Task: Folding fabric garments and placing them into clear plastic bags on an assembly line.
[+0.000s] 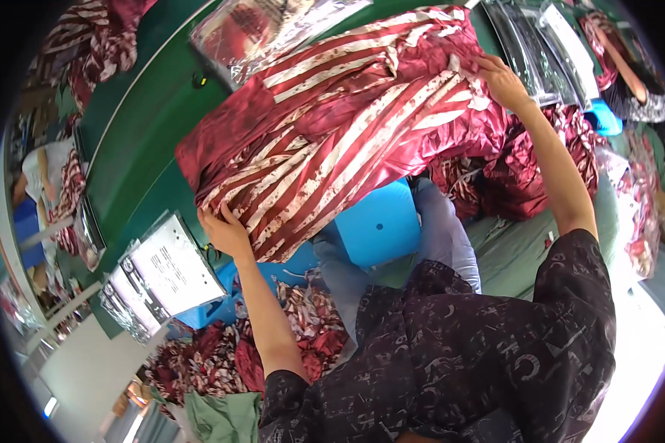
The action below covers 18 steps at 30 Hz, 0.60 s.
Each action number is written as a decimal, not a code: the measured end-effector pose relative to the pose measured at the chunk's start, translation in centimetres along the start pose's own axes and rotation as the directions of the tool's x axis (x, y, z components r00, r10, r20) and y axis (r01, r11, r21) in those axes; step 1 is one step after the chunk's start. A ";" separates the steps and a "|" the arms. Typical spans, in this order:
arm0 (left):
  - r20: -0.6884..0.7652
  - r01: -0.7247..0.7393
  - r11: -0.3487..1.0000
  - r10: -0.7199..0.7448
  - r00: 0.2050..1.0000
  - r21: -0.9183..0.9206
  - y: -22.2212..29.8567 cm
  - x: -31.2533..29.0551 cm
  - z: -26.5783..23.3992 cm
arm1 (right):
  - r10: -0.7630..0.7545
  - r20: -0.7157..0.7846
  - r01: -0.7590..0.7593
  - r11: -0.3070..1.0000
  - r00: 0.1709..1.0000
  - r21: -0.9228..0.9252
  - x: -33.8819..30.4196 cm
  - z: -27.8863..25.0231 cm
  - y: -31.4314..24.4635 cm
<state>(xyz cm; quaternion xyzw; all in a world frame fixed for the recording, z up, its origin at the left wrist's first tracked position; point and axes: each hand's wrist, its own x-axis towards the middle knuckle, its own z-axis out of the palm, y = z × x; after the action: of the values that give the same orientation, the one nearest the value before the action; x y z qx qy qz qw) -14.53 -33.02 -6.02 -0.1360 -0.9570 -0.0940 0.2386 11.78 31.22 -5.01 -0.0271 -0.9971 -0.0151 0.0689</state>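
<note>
A shiny garment (pixel 340 125) with dark red and white stripes and brownish splotches lies folded and creased across the table edge in front of me. At its lower left end, my left hand (pixel 225 232) grips the edge between thumb and fingers. My right hand (pixel 504 85) holds the upper right end, its fingers bent over the plain red part. Cloth hides some of the fingertips on both sides. Between the hands, the near side of the garment droops toward my lap.
A green table (pixel 151 111) bears a clear-bagged package (pixel 255 33), black plastic bags (pixel 536 55) and a stack of printed bags (pixel 166 269). A blue stool (pixel 380 225) stands between my legs. Red cloth heaps (pixel 524 177) flank me. Other people work at far left and right.
</note>
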 end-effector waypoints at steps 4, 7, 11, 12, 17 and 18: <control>-0.180 -0.157 0.943 0.216 0.960 0.292 2.5 -0.1 -0.9 | 0.294 -0.011 -0.292 0.952 0.956 0.092 -3.0 3.0 -0.5; -0.118 -0.228 0.959 0.249 0.961 0.166 3.6 -0.2 -2.4 | 0.621 0.032 -0.609 0.756 0.783 0.240 0.2 0.0 -4.9; 0.049 -0.219 0.974 0.221 0.974 -0.050 3.7 0.3 -0.7 | 0.878 0.250 -0.882 0.309 0.409 0.356 4.3 -2.6 -6.9; 0.125 -0.190 0.973 0.206 0.971 -0.133 3.7 0.3 0.5 | 0.823 0.341 -0.889 0.395 0.454 0.230 5.0 -1.6 -6.9; 0.125 -0.106 0.944 0.151 0.981 -0.312 2.2 -1.0 4.9 | 0.742 0.379 -0.825 0.422 0.552 0.377 4.5 -1.3 -6.6; 0.104 -0.090 0.934 0.134 0.986 -0.346 1.8 -1.3 5.6 | 0.738 0.357 -0.796 0.396 0.572 0.458 4.0 -1.5 -6.7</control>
<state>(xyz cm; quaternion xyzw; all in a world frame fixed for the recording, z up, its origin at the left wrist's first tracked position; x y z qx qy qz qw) -15.27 -30.19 -11.31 -0.2353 -0.9300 -0.2354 0.1557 7.65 24.68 -3.16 -0.4612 -0.8271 0.3204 0.0247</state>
